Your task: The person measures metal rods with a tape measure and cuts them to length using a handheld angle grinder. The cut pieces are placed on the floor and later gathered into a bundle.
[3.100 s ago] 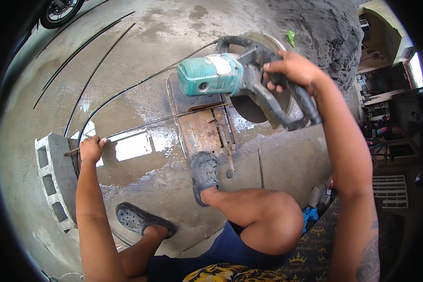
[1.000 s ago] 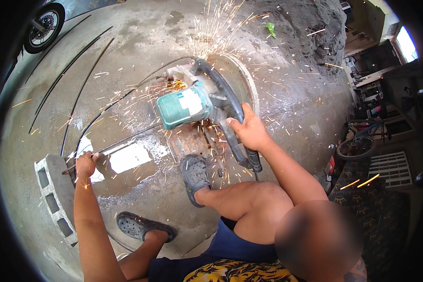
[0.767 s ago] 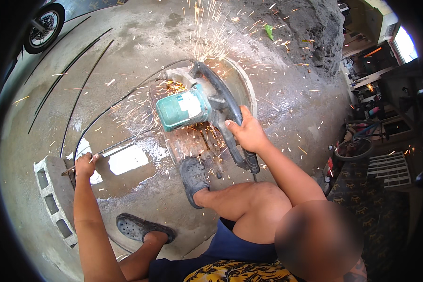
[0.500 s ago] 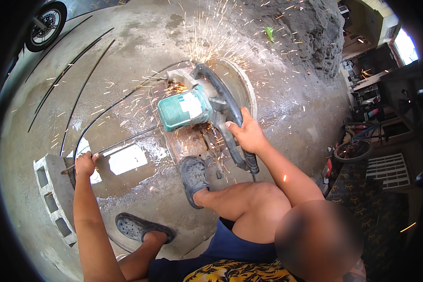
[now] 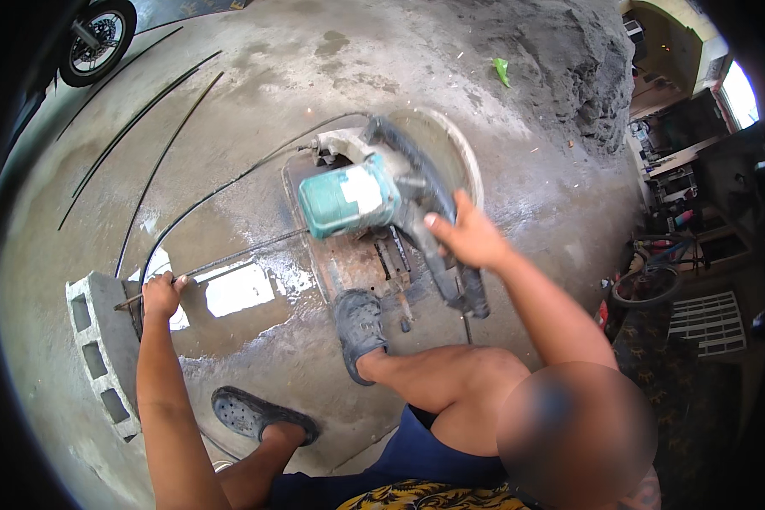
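Observation:
My left hand (image 5: 163, 295) is closed around a thin ribbed steel bar (image 5: 246, 252), close to its left end. That bar runs right and slightly away until the motor of a chop saw (image 5: 348, 200) hides it. The saw has a green motor housing and a rusty base. On its long black handle (image 5: 412, 161), blurred by motion, sits my right hand (image 5: 474, 236), thumb on top and the other fingers mostly hidden. My shoe (image 5: 361, 323) rests against the near edge of the base. The cutting disc is hidden.
A hollow concrete block (image 5: 102, 357) stands beside my left hand. Several long bars (image 5: 136, 123) lie on the wet concrete floor at the far left, near a motorcycle wheel (image 5: 98, 42). Behind the saw is a round tub (image 5: 463, 153); a dark sand heap (image 5: 569, 76) lies beyond.
The dense spray of sparks has died down to a few specks. The saw's handle has become blurred under my right hand. My left hand keeps its hold on the bar; the whole view has shifted slightly.

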Demonstrator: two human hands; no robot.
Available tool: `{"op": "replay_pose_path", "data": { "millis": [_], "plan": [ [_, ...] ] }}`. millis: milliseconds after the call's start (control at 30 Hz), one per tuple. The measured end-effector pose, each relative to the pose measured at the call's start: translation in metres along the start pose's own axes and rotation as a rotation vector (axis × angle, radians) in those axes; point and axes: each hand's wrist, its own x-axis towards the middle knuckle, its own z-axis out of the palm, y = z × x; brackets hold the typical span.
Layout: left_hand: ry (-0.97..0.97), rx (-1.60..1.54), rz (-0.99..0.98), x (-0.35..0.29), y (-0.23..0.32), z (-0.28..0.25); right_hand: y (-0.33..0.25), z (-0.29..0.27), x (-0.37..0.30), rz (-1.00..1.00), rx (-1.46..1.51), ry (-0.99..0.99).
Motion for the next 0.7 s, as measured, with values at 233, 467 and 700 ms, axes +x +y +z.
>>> {"op": "replay_pose_path", "data": {
  "millis": [233, 467, 700],
  "plan": [
    [0.122, -0.08, -0.005, -0.026, 0.019, -0.02, -0.129, -0.11, 0.056, 0.069, 0.046, -0.199],
    [0.165, 0.004, -0.032, -0.086, 0.039, -0.103, -0.128, -0.127, 0.084, -0.348, -0.671, 0.056],
    [0.023, 0.174, -0.234, -0.187, 0.002, -0.181, -0.115, -0.133, -0.014, -0.311, -0.497, 0.141]
  ]
}}
